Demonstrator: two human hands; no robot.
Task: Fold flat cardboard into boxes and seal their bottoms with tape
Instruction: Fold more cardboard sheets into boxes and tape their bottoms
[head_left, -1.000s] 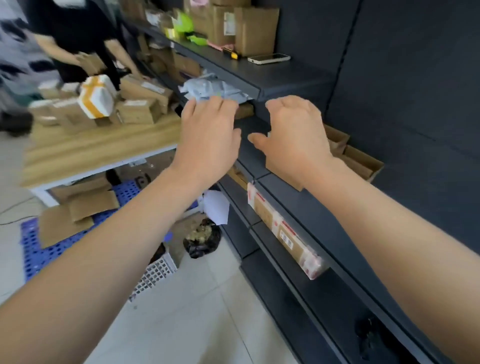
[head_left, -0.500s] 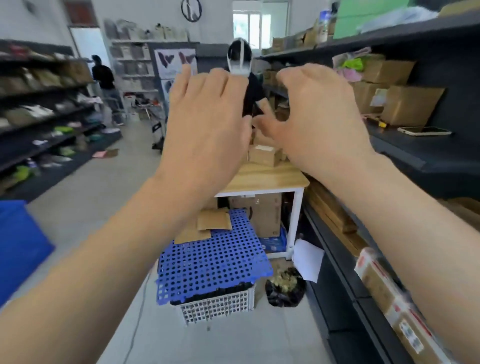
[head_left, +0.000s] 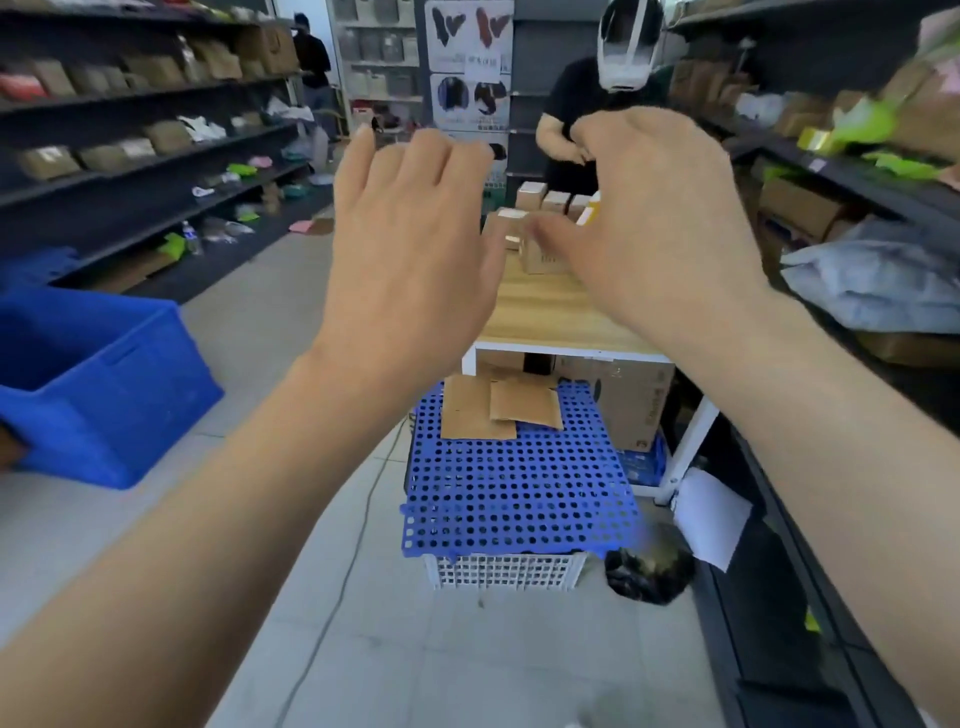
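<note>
Left hand: the left hand (head_left: 410, 249) is up in mid-air with its back to the camera, wrist bent a bit, fingers loosely curled forward. Nothing in it.
Right hand: the right hand (head_left: 660, 228) is raised about level with it, also back-side to the camera. The thumb sticks out toward the left hand and the fingers are curled over loosely. It's blurry, but it looks like it's holding nothing.
Gap: the hands are side by side and close, but apart. They aren't touching each other or anything else.
Forearms: both are bare and come in from the bottom corners, angling up and inward.
Flat cardboard: a few flat cardboard pieces (head_left: 498, 410) lie overlapping on the far end of a blue perforated panel (head_left: 519, 499). They're well below the hands.
Panel: it sits on top of a white basket (head_left: 504, 571) on the floor, right in front of the table (head_left: 550, 312).
Folded boxes: small made-up boxes (head_left: 540, 200) are clustered on the wooden tabletop, partly hidden behind the hands.
Under the table: a big carton (head_left: 623, 395).
Other person: someone in a black top (head_left: 576, 130) stands at the far side of the table.
Left side: a blue crate (head_left: 93, 384) on the floor, with dark shelves (head_left: 130, 171) of packages behind it.
Right side: a grey bag (head_left: 872, 280) on the shelving, plus a white sheet (head_left: 711, 519) and a black bag (head_left: 649, 571) on the floor near the table leg.
</note>
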